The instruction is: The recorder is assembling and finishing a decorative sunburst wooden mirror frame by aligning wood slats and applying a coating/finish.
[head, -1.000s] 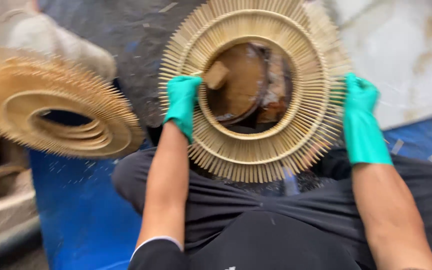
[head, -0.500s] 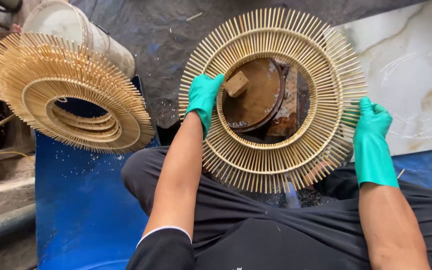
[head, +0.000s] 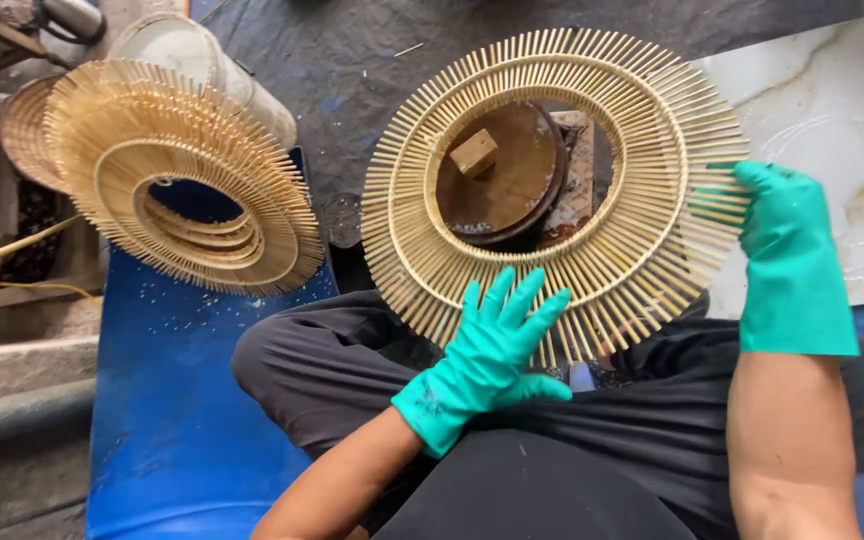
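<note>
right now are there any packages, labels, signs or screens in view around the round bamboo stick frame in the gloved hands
None in view: no package, label, sign or screen.
Nearest container: pale cylindrical plastic bucket, top left, lying on its side behind the stack of round bamboo stick frames, no label visible.

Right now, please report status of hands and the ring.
Left hand open, flat on bamboo ring near edge. Right hand grips its right rim. Round disc beneath, nothing blocking.

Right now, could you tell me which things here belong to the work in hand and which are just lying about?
In hand:
- round bamboo-stick frame, left hand flat on its near edge, right hand gripping its right edge
- brown disc with a small wooden block, seen through the frame

Lying about:
- stack of similar frames
- blue surface
- pale cylinder
- marbled slab
</note>
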